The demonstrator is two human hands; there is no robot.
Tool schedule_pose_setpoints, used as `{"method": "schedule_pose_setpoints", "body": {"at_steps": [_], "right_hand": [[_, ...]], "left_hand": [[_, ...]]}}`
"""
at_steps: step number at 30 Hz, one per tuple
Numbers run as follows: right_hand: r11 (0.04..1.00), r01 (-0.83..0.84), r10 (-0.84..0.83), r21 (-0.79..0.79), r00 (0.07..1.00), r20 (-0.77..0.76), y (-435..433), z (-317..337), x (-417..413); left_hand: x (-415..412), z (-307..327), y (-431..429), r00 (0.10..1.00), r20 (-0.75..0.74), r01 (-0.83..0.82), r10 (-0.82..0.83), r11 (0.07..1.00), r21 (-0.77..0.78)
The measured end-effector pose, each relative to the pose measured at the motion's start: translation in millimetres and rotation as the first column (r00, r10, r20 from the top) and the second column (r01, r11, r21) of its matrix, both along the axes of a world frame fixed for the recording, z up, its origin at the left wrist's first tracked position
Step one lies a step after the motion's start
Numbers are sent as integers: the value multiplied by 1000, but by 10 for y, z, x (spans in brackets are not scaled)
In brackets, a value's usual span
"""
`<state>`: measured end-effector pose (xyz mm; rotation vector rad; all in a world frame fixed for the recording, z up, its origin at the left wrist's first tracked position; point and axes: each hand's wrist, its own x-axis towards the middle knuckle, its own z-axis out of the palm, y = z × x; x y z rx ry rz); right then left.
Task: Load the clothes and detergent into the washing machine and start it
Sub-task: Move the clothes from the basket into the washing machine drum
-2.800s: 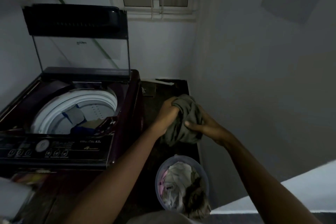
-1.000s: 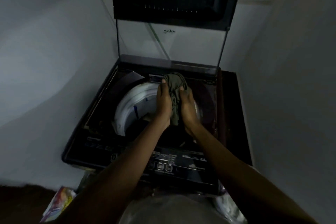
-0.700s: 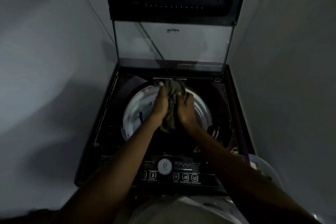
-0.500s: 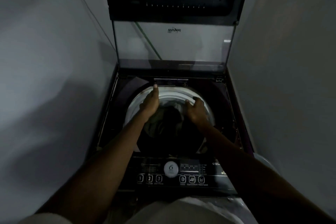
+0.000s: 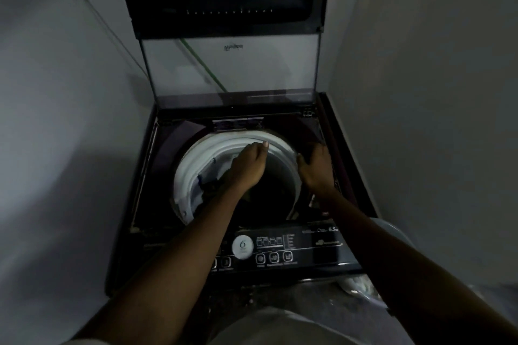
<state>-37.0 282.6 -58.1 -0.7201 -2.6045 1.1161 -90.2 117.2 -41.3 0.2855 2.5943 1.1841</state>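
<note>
Top-loader, dim corner. The washing machine (image 5: 241, 204) stands with its glass lid (image 5: 232, 70) propped fully upright against the back wall, which leaves the whole tub mouth free for both your arms.

Left hand (image 5: 248, 166): hangs over the middle of the opening, back of the hand up, thumb pointing to the far rim. Its fingers fold down out of sight beneath it, so I cannot tell whether they pinch cloth or hang empty.

Right hand (image 5: 316, 169): lies at the right edge of the white tub rim (image 5: 193, 165), fingers fairly straight and together, pointing away from you, with nothing seen in them. It reads as steadying yourself, or as drawing clear of the opening.

Clothes (image 5: 208, 179): pale and blue cloth shows low against the left inner wall, with an olive scrap under your left wrist. The rest of the drum is too dark to read.

Basket (image 5: 395, 232): on the floor just right of the machine, within reach of your right arm and likely set there for short carries. Pale cloth shows at its lower edge, so loading looks unfinished.

Detergent: not in view.

Control panel (image 5: 280, 246): at the near edge, under your forearms, dial (image 5: 242, 246) lit with a 6. Start not yet pressed, as I judge it.
</note>
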Motion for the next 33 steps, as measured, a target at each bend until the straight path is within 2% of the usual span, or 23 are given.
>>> {"method": "schedule_pose_setpoints", "body": {"at_steps": [5, 12, 17, 22, 33], "right_hand": [[987, -37, 49, 159, 996, -72, 533, 133, 464], [949, -144, 169, 281, 983, -68, 1520, 69, 1426], [953, -124, 138, 276, 990, -31, 2128, 35, 2109], [961, -107, 116, 256, 993, -21, 2623, 29, 2667], [986, -36, 33, 165, 999, 24, 2974, -306, 3056]], "left_hand": [[396, 86, 577, 981, -171, 88, -93, 995, -38], [1214, 40, 1563, 973, -177, 151, -144, 988, 26], [1908, -81, 2146, 974, -174, 158, -146, 986, 55], [2422, -142, 2598, 984, -110, 148, -137, 984, 101], [2727, -533, 3025, 975, -47, 221, -218, 973, 73]]}}
